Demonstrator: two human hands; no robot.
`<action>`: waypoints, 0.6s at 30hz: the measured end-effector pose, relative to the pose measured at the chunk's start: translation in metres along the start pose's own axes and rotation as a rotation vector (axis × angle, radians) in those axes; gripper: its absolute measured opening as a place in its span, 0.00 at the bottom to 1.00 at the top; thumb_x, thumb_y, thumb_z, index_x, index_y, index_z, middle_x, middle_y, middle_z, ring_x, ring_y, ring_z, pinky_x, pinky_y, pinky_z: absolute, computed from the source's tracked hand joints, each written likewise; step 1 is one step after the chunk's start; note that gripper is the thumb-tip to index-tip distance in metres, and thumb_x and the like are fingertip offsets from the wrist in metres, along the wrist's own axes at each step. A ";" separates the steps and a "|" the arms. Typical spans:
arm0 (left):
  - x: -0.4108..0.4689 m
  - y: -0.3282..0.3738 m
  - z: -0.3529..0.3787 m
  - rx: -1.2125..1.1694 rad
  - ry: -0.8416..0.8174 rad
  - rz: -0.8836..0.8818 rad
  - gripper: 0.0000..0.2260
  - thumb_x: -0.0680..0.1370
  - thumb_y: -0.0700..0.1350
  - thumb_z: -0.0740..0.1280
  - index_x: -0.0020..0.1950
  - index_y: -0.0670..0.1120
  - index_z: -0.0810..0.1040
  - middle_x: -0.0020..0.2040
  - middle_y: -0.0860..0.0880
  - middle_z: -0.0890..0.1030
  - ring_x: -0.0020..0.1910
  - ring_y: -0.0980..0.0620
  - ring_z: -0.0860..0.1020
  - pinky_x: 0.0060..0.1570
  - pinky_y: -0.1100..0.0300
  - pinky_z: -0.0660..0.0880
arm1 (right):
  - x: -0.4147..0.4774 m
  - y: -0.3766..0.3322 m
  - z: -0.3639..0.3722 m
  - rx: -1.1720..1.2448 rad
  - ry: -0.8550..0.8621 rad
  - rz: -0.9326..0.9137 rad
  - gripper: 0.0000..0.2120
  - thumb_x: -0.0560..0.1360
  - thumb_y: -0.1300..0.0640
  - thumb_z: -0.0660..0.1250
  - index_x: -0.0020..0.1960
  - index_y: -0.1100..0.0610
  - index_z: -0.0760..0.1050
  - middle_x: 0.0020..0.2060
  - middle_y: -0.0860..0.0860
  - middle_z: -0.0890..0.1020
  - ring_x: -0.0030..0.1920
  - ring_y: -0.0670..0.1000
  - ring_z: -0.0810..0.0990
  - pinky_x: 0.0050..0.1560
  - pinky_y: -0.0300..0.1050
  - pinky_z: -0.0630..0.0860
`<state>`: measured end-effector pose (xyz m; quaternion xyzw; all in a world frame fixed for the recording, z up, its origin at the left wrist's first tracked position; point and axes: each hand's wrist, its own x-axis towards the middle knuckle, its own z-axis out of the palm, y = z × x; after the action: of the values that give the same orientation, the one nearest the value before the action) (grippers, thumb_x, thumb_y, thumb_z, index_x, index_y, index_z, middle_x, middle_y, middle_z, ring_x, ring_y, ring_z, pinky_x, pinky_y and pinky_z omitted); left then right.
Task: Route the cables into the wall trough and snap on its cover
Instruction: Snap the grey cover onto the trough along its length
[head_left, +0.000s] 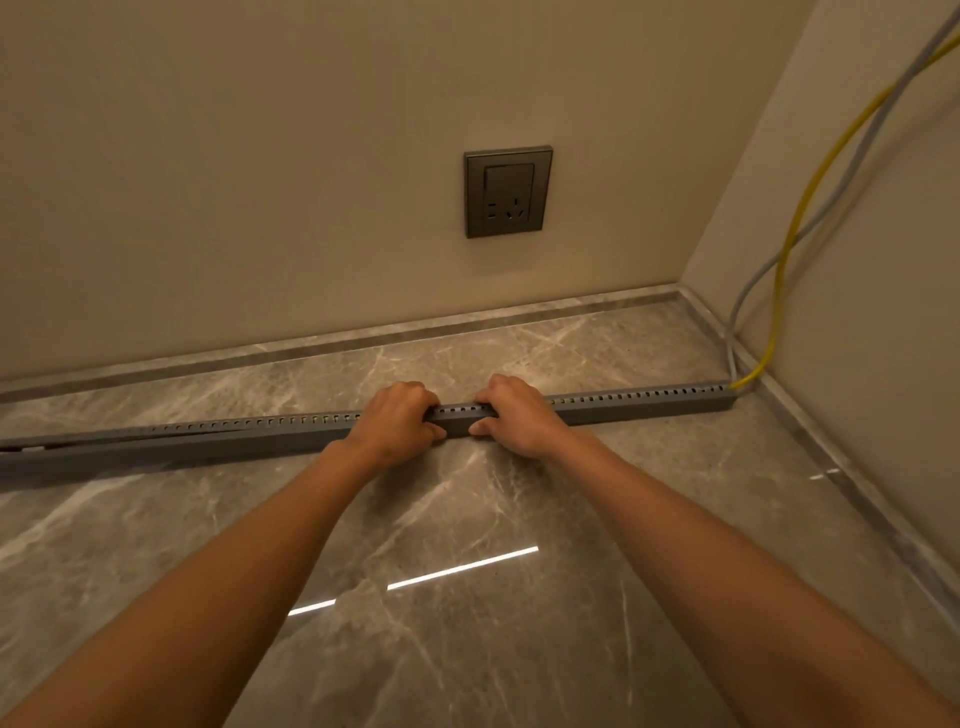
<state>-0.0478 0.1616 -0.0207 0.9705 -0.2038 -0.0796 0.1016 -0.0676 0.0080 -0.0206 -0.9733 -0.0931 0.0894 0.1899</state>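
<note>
Grip: left hand (400, 421) and right hand (511, 415) clamp cover (462, 412) onto trough (644, 408). Step: snapping, mid-length. Left stretch looks unseated. Next: press leftward.

The trough (644, 406) under my hands was a flat mid grey, with a row of small dark slots running along its top edge. A yellow cable (802, 208) and a pale grey cable (852, 171) hung side by side against the cream right wall (893, 312). The back wall (234, 182) was the same warm cream. The socket plate (507, 191) was dark metallic grey. The floor (467, 649) was glossy grey-brown stone, veined with whitish streaks, bordered by a darker grey strip.
</note>
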 end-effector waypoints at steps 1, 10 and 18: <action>0.000 -0.002 -0.001 -0.032 -0.008 -0.006 0.14 0.75 0.46 0.68 0.58 0.41 0.78 0.54 0.41 0.79 0.53 0.43 0.76 0.52 0.53 0.72 | 0.000 0.000 -0.001 -0.003 -0.005 0.001 0.13 0.75 0.54 0.67 0.56 0.61 0.77 0.55 0.59 0.76 0.57 0.58 0.73 0.56 0.49 0.70; -0.021 -0.050 -0.017 -0.019 -0.104 -0.121 0.16 0.73 0.45 0.70 0.59 0.43 0.75 0.58 0.42 0.77 0.56 0.44 0.74 0.53 0.54 0.72 | 0.017 -0.034 0.015 -0.106 -0.037 -0.048 0.20 0.74 0.50 0.68 0.61 0.61 0.72 0.60 0.58 0.74 0.61 0.59 0.71 0.61 0.53 0.70; -0.027 -0.059 -0.014 0.087 -0.071 -0.054 0.13 0.76 0.43 0.66 0.59 0.41 0.72 0.59 0.41 0.75 0.57 0.43 0.74 0.55 0.53 0.71 | 0.027 -0.061 0.034 -0.120 0.005 -0.108 0.20 0.75 0.52 0.66 0.62 0.61 0.70 0.61 0.58 0.73 0.61 0.58 0.70 0.61 0.52 0.68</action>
<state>-0.0471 0.2278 -0.0182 0.9756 -0.1844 -0.1079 0.0499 -0.0577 0.0812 -0.0317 -0.9767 -0.1501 0.0710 0.1359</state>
